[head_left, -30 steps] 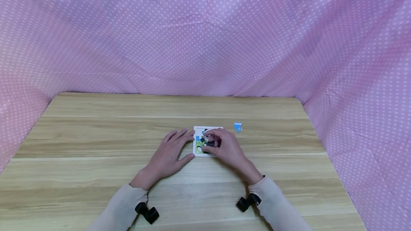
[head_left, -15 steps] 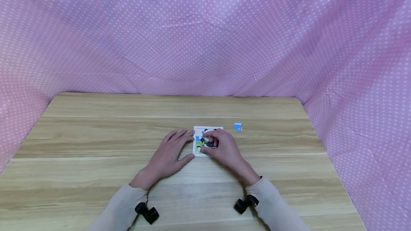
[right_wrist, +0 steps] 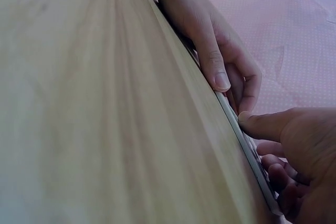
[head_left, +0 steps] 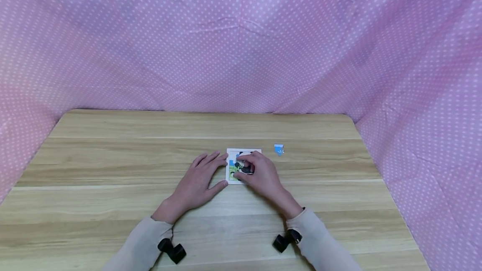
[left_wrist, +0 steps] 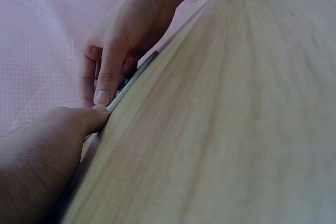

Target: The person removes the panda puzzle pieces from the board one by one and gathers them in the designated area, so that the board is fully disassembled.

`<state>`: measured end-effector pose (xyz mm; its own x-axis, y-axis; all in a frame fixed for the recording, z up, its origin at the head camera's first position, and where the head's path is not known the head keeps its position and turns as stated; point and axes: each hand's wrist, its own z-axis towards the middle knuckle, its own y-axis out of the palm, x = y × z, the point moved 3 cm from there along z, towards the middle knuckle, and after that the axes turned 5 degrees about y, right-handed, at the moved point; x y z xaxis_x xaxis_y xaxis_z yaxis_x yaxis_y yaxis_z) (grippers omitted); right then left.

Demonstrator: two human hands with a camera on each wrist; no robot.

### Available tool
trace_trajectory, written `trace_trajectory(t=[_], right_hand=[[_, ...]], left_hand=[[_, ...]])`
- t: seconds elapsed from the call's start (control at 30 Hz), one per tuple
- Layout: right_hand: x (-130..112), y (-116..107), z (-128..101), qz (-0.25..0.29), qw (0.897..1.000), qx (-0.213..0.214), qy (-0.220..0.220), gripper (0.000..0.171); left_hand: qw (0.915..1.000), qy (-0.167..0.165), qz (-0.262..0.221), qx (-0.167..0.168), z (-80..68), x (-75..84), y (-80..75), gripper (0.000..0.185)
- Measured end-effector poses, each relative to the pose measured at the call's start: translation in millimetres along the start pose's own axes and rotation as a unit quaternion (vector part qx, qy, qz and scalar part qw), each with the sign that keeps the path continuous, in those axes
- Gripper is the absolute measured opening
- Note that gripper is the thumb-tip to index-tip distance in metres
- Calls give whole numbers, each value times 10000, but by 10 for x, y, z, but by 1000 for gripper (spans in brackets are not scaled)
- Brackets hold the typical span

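Note:
A small white-framed jigsaw puzzle [head_left: 233, 182] with a panda picture lies flat on the table. At its left edge, my left hand [head_left: 196, 181] rests with fingers spread, the fingertips and thumb tip touching the frame. My right hand [head_left: 262, 175] is over the puzzle's right part and hides much of it. Its bent fingers and thumb stand apart over the picture, and no loose piece shows between them. In the right wrist view, the right thumb [right_wrist: 265, 125] meets the board's near edge close to the left thumb [right_wrist: 212, 66]. A blue-and-white puzzle piece [head_left: 278, 149] lies apart to the right.
The wooden table [head_left: 113, 158] ends at a far edge against a pink polka-dot cloth [head_left: 241, 53], which also hangs at both sides. Black wrist devices [head_left: 173, 251] are worn over the light sleeves [head_left: 320, 237].
My right hand has shifted slightly left over the puzzle, and its thumb has moved the same way. The left hand, the puzzle and the loose piece stay where they were.

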<state>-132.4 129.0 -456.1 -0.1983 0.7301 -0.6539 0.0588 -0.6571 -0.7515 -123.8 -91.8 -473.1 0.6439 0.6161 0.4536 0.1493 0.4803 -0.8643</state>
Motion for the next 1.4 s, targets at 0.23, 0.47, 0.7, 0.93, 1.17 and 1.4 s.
trace_trajectory(t=[0.23,0.47,0.7,0.93,1.17,1.4], right_hand=[[0,14,-16,-33,10000,72,-6,43],[0,29,-13,-73,9999,53,53,40],[-6,29,-20,51,9999,99,53,39],[0,30,-14,226,9996,164,46,41],[33,38,-24,225,9992,324,-32,44],[48,34,-20,352,9986,398,-65,41]], left_hand=[[10000,-29,2,-28,-2,5,0,56],[10000,-27,-21,-10,-7,-2,4,56],[10000,-2,-52,21,-6,-6,13,56],[10000,-9,-23,13,-5,-5,5,56],[10000,-24,-43,-10,-5,-3,4,57],[10000,-4,-37,6,-5,-5,0,57]])
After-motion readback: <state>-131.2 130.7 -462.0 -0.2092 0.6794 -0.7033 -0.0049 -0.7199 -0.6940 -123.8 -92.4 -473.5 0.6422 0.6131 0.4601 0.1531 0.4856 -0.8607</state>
